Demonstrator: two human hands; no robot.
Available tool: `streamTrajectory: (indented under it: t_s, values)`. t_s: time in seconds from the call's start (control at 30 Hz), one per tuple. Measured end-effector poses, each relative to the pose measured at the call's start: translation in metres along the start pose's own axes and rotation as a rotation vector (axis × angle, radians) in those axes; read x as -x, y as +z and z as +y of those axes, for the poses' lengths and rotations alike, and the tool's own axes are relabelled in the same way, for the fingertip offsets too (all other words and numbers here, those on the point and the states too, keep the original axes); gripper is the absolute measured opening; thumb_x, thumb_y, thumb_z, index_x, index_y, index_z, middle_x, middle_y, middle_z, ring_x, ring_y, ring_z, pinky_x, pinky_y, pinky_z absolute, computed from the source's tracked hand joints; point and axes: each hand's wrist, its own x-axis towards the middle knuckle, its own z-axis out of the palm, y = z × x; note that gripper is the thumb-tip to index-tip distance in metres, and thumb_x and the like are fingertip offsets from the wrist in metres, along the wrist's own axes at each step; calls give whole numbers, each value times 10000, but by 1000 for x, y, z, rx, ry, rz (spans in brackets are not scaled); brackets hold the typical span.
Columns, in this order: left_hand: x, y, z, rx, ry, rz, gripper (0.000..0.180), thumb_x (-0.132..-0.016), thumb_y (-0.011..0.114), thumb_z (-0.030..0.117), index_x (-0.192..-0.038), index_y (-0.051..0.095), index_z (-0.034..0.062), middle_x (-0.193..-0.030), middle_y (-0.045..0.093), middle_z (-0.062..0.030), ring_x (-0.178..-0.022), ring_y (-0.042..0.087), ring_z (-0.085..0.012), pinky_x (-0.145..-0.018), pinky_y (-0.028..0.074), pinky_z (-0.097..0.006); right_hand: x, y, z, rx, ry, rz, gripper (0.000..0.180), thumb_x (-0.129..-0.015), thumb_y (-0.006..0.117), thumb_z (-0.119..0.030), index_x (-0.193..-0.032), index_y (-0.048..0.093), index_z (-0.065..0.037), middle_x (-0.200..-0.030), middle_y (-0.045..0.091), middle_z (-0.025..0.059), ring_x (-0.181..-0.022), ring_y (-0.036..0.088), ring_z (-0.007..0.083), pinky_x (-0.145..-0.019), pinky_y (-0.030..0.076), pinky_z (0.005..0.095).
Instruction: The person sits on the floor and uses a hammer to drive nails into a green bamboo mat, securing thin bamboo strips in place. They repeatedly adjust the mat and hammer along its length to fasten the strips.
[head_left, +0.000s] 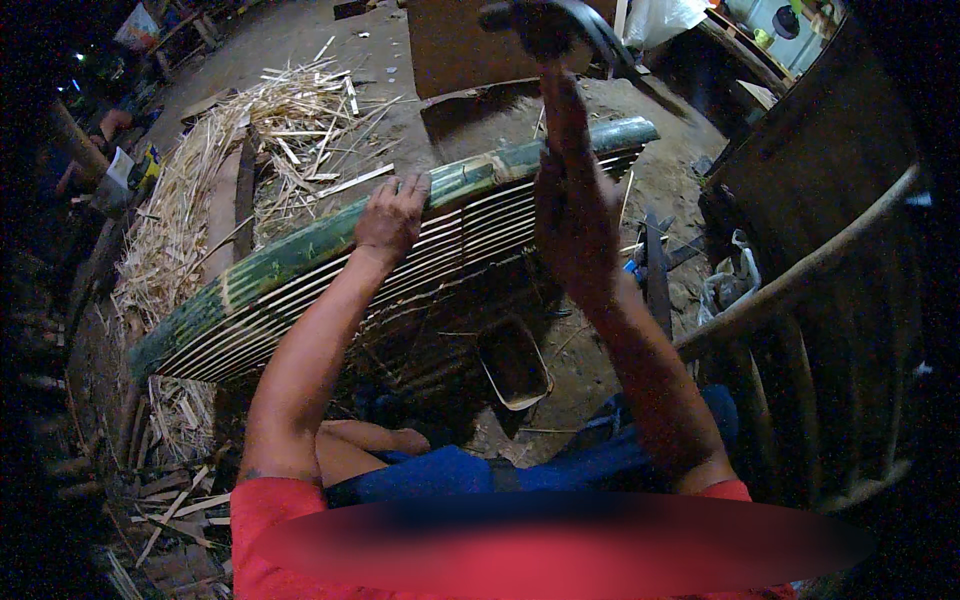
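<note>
- Green bamboo culm [330, 235] spans the middle of our view, slit into narrow strips along its near side.
- Left hand [390, 220]: fingers extended, slightly apart, resting on the culm.
- Right hand [582, 225]: fingers wrapped round a raised hammer [540, 30].
- Rectangular tub [549, 385] on the floor; contents too dark for us.
- Crumpled plastic bag [732, 285] at right, contents unclear.
- Pale bamboo slivers [300, 115] heaped beyond.
</note>
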Motion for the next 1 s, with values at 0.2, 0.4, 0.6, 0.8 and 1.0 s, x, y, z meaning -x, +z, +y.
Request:
streamTrajectory:
  t_s: [0.2, 0.4, 0.6, 0.8, 1.0]
  values:
    - [-1, -1, -1, 36, -15, -34, 450, -879, 481, 99, -1323, 542, 60, -1314, 605, -120, -1117, 601, -341, -961, 508, -439, -2, 5, -5, 182, 209, -491, 798, -905, 470, 42, -1578, 164, -258, -900, 626, 224, -728, 596, 411, -678, 484, 464]
    - [-1, -10, 5, 39, -34, -23, 430, -891, 483, 99, -1314, 547, 54, -1294, 609, -132, -1130, 593, -349, -973, 497, -432, -3, 1, -12, 144, 223, -257, 614, -933, 463, -82, -1517, 295, -170, -919, 629, 263, -809, 626, 444, -694, 493, 530]
    - [-1, -11, 6, 43, -14, -22, 439, -876, 507, 92, -1312, 547, 57, -1249, 628, -135, -1113, 600, -346, -964, 499, -434, 1, 11, -3, 68, 30, -175, 660, -949, 461, -43, -1552, 279, -240, -855, 607, 262, -723, 584, 410, -659, 468, 465]
    - [3, -8, 8, 52, -40, 0, 460, -851, 532, 81, -1310, 549, 60, -1320, 601, -123, -1121, 596, -343, -969, 497, -432, 7, 14, -2, 164, 102, -232, 647, -946, 461, -11, -1542, 300, -204, -830, 626, 252, -703, 591, 457, -649, 464, 504]
    - [5, -10, 7, 70, -26, 65, 453, -865, 519, 95, -1316, 548, 82, -1303, 601, -121, -1105, 598, -327, -942, 503, -424, -3, 8, 9, 53, 14, -178, 611, -995, 445, -113, -1549, 243, -272, -839, 630, 269, -730, 609, 468, -677, 466, 539]
